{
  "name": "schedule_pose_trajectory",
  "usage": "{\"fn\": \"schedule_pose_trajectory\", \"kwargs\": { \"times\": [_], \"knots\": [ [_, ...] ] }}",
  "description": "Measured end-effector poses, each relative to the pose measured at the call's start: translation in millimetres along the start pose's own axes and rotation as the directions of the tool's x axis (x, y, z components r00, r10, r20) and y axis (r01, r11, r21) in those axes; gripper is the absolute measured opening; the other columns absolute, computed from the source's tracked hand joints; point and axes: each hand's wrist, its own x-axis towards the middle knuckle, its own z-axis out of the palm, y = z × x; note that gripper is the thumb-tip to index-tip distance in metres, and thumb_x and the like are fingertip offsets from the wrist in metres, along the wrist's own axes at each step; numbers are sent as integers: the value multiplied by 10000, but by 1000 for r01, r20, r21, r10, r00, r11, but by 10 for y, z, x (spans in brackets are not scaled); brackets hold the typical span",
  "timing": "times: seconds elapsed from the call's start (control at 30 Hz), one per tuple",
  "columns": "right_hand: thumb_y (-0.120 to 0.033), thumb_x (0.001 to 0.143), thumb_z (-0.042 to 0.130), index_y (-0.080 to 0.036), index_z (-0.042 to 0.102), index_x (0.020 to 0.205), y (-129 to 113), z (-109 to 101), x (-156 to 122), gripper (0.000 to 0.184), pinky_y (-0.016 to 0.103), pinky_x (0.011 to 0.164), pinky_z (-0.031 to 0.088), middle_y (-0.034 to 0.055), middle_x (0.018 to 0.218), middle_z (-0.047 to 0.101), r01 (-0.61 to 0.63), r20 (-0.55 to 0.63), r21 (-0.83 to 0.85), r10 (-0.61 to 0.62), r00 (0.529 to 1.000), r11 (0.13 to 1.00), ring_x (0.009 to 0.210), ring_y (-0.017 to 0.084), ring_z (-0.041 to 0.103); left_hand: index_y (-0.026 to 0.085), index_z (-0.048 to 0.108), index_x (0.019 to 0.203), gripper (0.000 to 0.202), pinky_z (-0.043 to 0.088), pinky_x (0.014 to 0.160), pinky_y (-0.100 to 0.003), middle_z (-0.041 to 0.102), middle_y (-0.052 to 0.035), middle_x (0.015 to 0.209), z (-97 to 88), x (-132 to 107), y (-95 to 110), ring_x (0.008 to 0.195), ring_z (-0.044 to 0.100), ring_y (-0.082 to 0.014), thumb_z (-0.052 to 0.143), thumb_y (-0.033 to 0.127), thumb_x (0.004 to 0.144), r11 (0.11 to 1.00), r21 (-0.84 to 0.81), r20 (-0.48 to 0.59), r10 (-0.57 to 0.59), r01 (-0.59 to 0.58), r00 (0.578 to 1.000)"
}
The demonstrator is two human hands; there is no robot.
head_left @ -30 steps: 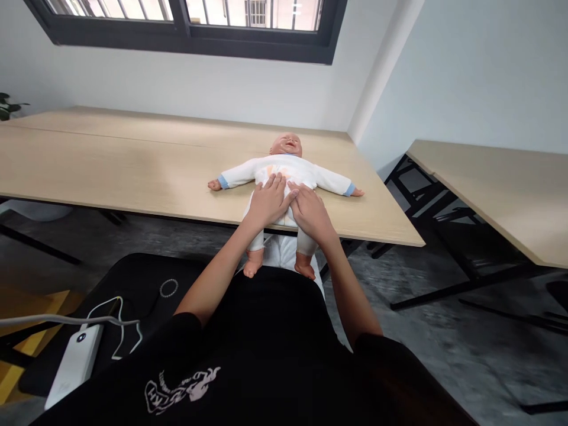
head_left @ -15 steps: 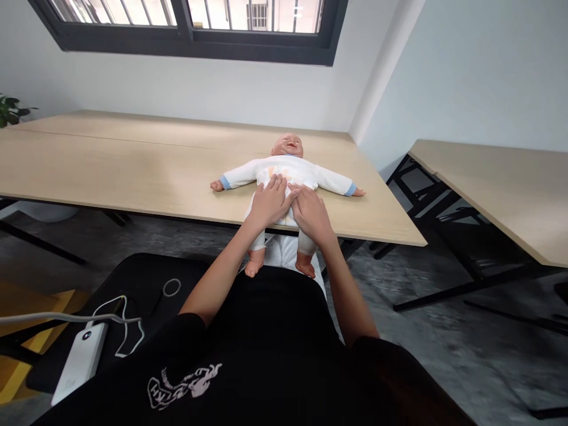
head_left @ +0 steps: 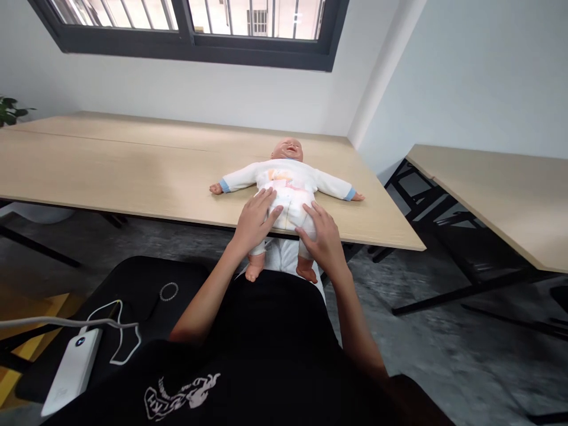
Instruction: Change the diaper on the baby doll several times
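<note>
A baby doll [head_left: 289, 177] lies on its back on the wooden table [head_left: 168, 171], head toward the wall and arms spread wide. It wears a white top with blue cuffs and an orange and pink print on the front, and white bottoms. Its bare feet hang past the table's front edge. My left hand [head_left: 258, 219] rests on one side of the doll's hip, fingers spread. On the opposite hip lies my right hand [head_left: 323, 234], thumb and fingers apart. Between the two hands the doll's white diaper area or bottoms show; which of these I cannot tell.
On the left, a black chair [head_left: 137, 319] carries a white power bank [head_left: 73, 370] with a cable and a beaded bracelet [head_left: 168, 291]. A second table [head_left: 497, 195] stands at the right across a gap. Behind is a wall with a window [head_left: 195, 50].
Both hands have moved apart, from close together on the doll's belly out to its two hips. More of the printed front now shows. The doll stays in place.
</note>
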Motion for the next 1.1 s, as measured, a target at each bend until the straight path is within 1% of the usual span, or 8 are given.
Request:
{"fn": "schedule_pose_trajectory", "kwargs": {
  "times": [0.13,0.23,0.3,0.37,0.57,0.73,0.87,1.1],
  "knots": [
    [-440,988,548,-194,634,1108,-87,13,-124,287,503,1159,383,142,1356,580,-81,-155,55,89,984,995,1313,290,507,172,627,1179,306,380,1193,-403,598,-139,1404,1,-223,-103,1411,473,-234,548,404,994,989,-146,-206,-39,9,978],
    [-388,996,528,-198,632,1025,-163,91,-110,219,505,1162,370,146,1357,567,-104,-199,68,116,973,992,1319,287,489,204,656,979,118,372,1197,-428,552,-120,1449,41,-290,-100,1413,461,-247,612,311,957,985,-164,-193,-87,55,977],
    [-360,997,519,-196,629,971,-195,145,-67,199,503,1160,367,144,1363,559,-99,-218,83,115,969,992,1318,287,479,208,666,888,79,347,1212,-452,514,-104,1494,75,-284,-74,1436,428,-264,652,272,931,982,-171,-171,-113,84,979],
    [-337,992,519,-196,622,916,-207,181,-17,190,502,1158,365,141,1373,553,-99,-227,102,120,966,990,1316,286,474,210,667,872,63,340,1212,-471,513,-99,1497,105,-256,-50,1436,422,-274,683,257,911,979,-174,-185,-134,102,974],
    [-337,966,538,-200,610,862,-159,178,64,187,496,1150,380,138,1320,589,-153,-245,182,196,950,971,1290,271,511,208,619,885,79,424,1140,-442,643,-104,1314,92,-169,-44,1283,563,-257,695,218,903,973,-191,-265,-175,126,948],
    [-358,950,547,-195,617,870,-143,175,51,195,491,1148,387,144,1298,601,-153,-260,248,218,941,956,1270,268,537,208,670,852,91,416,1143,-470,604,-98,1398,90,-134,-56,1313,536,-290,755,241,862,972,-148,-227,-210,180,951],
    [-354,956,544,-197,610,868,-167,191,31,191,492,1162,372,138,1322,591,-176,-251,254,240,938,951,1292,267,523,216,679,813,89,367,1181,-501,550,-82,1464,121,-108,-78,1379,462,-298,740,249,869,977,-127,-182,-192,171,964],
    [-378,984,528,-203,607,883,-169,199,14,216,469,1126,429,129,1269,621,-187,-325,236,259,910,954,1249,259,562,217,684,827,91,382,1175,-452,599,-81,1333,69,-115,-110,1314,507,-257,721,276,885,944,-281,-192,-231,172,954]
  ]
}}
